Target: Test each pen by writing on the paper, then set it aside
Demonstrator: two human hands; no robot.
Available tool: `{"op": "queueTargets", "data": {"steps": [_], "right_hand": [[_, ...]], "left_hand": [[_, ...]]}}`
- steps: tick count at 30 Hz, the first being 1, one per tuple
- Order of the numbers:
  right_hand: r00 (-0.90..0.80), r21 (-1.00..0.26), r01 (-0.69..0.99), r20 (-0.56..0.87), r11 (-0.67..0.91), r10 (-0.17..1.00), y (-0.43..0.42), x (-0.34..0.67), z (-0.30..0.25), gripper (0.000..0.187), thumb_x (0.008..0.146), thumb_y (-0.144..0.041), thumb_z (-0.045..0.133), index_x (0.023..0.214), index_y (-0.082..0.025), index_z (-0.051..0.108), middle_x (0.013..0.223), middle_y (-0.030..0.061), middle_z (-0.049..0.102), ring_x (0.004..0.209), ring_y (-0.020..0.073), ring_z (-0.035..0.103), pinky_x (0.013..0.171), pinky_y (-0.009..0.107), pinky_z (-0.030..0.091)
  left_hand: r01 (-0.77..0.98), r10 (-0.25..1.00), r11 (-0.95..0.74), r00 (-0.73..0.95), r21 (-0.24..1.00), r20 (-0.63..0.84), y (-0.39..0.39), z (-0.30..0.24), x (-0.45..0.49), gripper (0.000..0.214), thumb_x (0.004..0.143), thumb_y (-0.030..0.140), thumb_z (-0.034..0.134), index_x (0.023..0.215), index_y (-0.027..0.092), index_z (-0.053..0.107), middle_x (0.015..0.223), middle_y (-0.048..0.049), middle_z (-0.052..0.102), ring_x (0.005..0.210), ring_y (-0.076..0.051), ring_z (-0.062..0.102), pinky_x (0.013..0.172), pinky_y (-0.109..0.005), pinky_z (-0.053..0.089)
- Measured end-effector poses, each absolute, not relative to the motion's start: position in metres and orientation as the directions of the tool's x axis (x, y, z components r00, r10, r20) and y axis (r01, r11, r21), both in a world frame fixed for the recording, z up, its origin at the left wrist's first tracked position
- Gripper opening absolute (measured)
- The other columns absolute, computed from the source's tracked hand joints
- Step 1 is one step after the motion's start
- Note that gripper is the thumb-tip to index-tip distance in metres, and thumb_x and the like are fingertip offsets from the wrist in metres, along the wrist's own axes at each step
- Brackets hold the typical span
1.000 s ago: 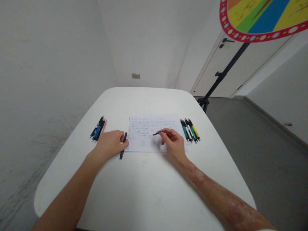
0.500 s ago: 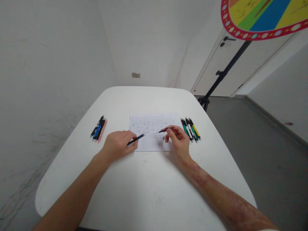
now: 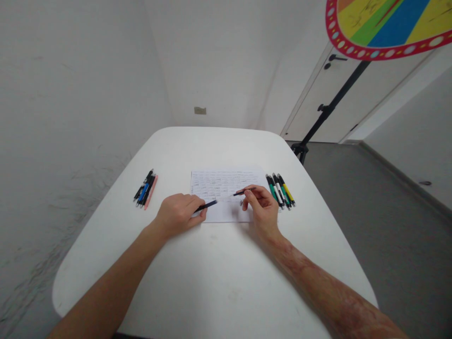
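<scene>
A sheet of paper (image 3: 226, 181) covered in handwritten lines lies in the middle of a white table (image 3: 212, 263). My left hand (image 3: 178, 214) rests at the sheet's near left corner, gripping a dark pen (image 3: 207, 205) whose tip points right over the paper. My right hand (image 3: 261, 207) sits at the sheet's right side and pinches a short dark pen part (image 3: 243, 191), pointing left. The two pieces are close together but apart.
A bunch of pens in black, blue and pink (image 3: 145, 189) lies at the left of the table. Another row with green, white and yellow barrels (image 3: 280, 190) lies right of the paper. A colourful wheel (image 3: 384, 23) on a black stand (image 3: 325, 110) stands behind, near a door.
My left hand picked the dark pen up from the table and turned it rightwards over the paper. My right hand shifted a little right with its piece.
</scene>
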State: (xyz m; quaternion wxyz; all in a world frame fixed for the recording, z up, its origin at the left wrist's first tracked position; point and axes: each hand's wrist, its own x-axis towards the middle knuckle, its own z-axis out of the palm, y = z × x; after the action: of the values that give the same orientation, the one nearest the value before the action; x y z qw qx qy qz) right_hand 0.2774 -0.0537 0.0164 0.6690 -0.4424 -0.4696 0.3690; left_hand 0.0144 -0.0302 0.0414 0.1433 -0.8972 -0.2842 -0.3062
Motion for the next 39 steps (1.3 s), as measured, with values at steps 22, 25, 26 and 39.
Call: {"op": "queueTargets", "data": {"steps": [22, 25, 26, 39], "right_hand": [[-0.094, -0.943, 0.102, 0.309, 0.318, 0.946, -0.064, 0.270, 0.012, 0.023, 0.094, -0.037, 0.083, 0.115, -0.029, 0.082, 0.110, 0.0049, 0.081, 0.081, 0.0184, 0.068, 0.082, 0.038, 0.058], [-0.069, -0.941, 0.069, 0.328, 0.332, 0.942, -0.064, 0.272, 0.012, 0.020, 0.098, -0.038, 0.077, 0.115, -0.027, 0.078, 0.111, 0.0058, 0.079, 0.082, 0.0182, 0.068, 0.082, 0.037, 0.058], [-0.054, -0.938, 0.067, 0.337, 0.340, 0.940, -0.064, 0.273, 0.012, 0.017, 0.100, -0.039, 0.075, 0.112, -0.027, 0.077, 0.107, 0.0055, 0.078, 0.082, 0.0183, 0.067, 0.081, 0.036, 0.057], [-0.045, -0.910, 0.160, 0.380, 0.383, 0.924, -0.062, 0.274, 0.013, 0.017, 0.100, -0.043, 0.075, 0.097, -0.027, 0.080, 0.095, 0.0045, 0.077, 0.086, 0.0216, 0.069, 0.082, 0.039, 0.056]], "left_hand": [[0.579, 0.447, -0.815, 0.654, -0.023, 0.610, -0.036, 0.039, 0.026, 0.011, 0.103, 0.025, 0.065, 0.097, 0.022, 0.073, 0.084, 0.0000, 0.080, 0.070, -0.015, 0.074, 0.066, -0.030, 0.053], [0.573, 0.440, -0.819, 0.646, -0.016, 0.623, -0.036, 0.039, 0.026, 0.011, 0.104, 0.026, 0.065, 0.096, 0.021, 0.072, 0.083, 0.0003, 0.080, 0.069, -0.015, 0.073, 0.065, -0.031, 0.052], [0.569, 0.434, -0.822, 0.646, -0.018, 0.628, -0.036, 0.040, 0.026, 0.011, 0.104, 0.026, 0.065, 0.096, 0.021, 0.072, 0.083, 0.0004, 0.080, 0.069, -0.015, 0.073, 0.065, -0.031, 0.053], [0.557, 0.428, -0.830, 0.662, -0.023, 0.615, -0.035, 0.039, 0.025, 0.011, 0.104, 0.026, 0.066, 0.099, 0.021, 0.074, 0.087, -0.0017, 0.081, 0.072, -0.016, 0.074, 0.066, -0.031, 0.054]]}}
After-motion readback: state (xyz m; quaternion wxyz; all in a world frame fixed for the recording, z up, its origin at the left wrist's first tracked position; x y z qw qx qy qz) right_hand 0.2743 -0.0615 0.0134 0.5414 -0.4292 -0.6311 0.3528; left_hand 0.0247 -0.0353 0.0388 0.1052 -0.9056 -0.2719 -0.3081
